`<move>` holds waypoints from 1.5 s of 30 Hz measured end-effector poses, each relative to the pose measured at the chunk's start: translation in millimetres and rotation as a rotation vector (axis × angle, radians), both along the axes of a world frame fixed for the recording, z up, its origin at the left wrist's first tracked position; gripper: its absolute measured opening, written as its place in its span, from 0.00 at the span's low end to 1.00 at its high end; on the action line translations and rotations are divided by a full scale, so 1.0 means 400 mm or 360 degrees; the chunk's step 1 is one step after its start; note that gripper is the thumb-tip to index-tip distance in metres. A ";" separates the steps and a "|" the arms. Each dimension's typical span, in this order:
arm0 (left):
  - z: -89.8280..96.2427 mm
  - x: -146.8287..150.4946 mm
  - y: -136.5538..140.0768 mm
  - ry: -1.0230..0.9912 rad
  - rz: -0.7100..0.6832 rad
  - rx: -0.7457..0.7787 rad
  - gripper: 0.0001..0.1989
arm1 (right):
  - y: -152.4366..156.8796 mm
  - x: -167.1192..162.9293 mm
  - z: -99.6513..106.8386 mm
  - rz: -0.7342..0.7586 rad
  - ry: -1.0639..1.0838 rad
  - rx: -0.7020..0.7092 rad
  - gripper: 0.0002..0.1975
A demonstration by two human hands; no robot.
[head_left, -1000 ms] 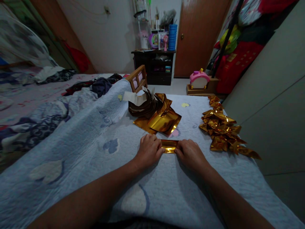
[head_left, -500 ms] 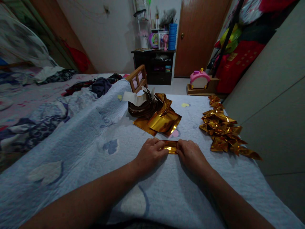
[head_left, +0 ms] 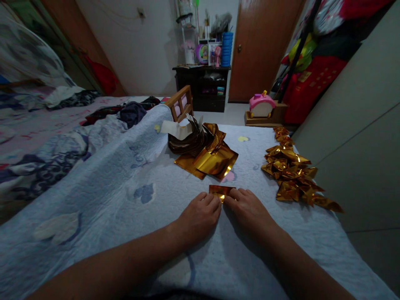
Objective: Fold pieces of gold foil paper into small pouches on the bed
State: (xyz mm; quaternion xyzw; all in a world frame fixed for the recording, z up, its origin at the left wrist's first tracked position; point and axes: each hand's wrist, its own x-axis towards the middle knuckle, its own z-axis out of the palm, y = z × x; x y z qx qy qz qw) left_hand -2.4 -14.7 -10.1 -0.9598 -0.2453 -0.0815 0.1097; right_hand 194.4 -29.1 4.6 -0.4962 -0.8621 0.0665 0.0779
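A narrow folded strip of gold foil paper lies on the pale blue quilt, its near edge between my two hands. My left hand has its fingers bent and closed on the strip's near left side. From the right, my right hand pinches the same paper, the fingers curled over its right end. Both thumbs are mostly hidden. Beyond the strip lies a loose stack of gold foil sheets, some with brown and pale backs showing. Folded gold foil pieces are heaped to the right.
A wooden bed rail stands behind the stack. Rumpled bedding and clothes lie to the left. A dark cabinet and a pink toy are at the back. A pale panel borders the right side.
Both hands have drawn closer together and slightly nearer to me along the strip's near edge. More of the strip's far side now shows. The stack and heap stay put.
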 end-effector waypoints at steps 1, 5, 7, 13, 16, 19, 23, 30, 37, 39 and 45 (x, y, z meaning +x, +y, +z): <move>0.002 0.000 -0.003 0.0011 0.0018 -0.0010 0.07 | -0.002 0.002 0.002 0.0015 0.0010 0.0014 0.08; 0.009 -0.001 -0.019 0.0079 0.0116 -0.0058 0.08 | -0.009 0.006 0.015 0.0041 0.0042 0.0071 0.07; 0.012 -0.001 -0.025 0.0110 0.0113 -0.0063 0.08 | -0.012 0.004 0.018 0.0075 0.0093 0.0073 0.08; 0.015 0.000 -0.025 0.0082 0.0072 -0.0105 0.09 | -0.005 -0.019 -0.013 -0.0015 0.0544 -0.0067 0.14; 0.011 -0.007 -0.004 -0.0041 0.0116 -0.0272 0.08 | 0.006 -0.037 -0.030 -0.0296 0.0446 -0.0112 0.11; 0.010 -0.023 0.038 -0.0329 0.0254 -0.0585 0.08 | 0.015 -0.054 -0.033 -0.0420 0.0268 -0.0082 0.09; 0.015 -0.044 0.094 -0.0571 0.0439 -0.0984 0.05 | 0.018 -0.066 -0.024 -0.0449 0.0187 -0.0045 0.08; 0.021 -0.045 0.106 -0.0543 0.0590 -0.1113 0.08 | 0.018 -0.067 -0.018 -0.0466 0.0176 -0.0061 0.08; 0.028 -0.038 0.097 -0.0550 0.0682 -0.1136 0.08 | 0.016 -0.066 -0.019 -0.0460 0.0193 -0.0063 0.08; 0.028 -0.036 0.094 -0.0529 0.0703 -0.1107 0.08 | 0.016 -0.067 -0.021 -0.0463 0.0190 -0.0047 0.07; 0.029 -0.025 0.084 -0.0450 0.0770 -0.1051 0.07 | 0.015 -0.077 -0.018 -0.0501 0.0153 0.0007 0.09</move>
